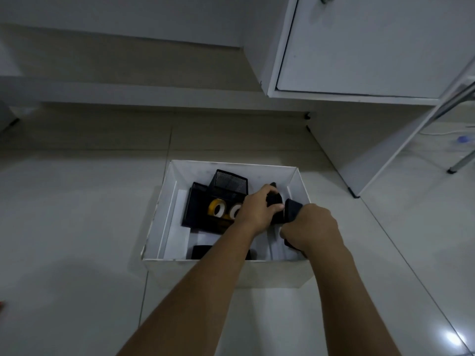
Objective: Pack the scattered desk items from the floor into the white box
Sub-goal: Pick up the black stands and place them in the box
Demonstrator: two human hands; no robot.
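The white box (164,209) stands open on the tiled floor. Inside it at the left sits a black mesh desk organizer (226,182) holding a yellow tape roll (216,207) and a white tape roll (235,210). Both hands are over the right half of the box. My left hand (257,210) grips a black object (274,201). My right hand (311,227) is closed on another black item (293,208) touching the first. What these black things are I cannot tell. A small black item (201,251) lies at the box's near wall, partly hidden by my left forearm.
A white cabinet (359,47) with a closed door hangs over the far right. A metal table leg (460,163) and a white cable (442,132) are at the right. A low white ledge (128,91) runs along the back. Tiled floor (77,227) surrounds the box.
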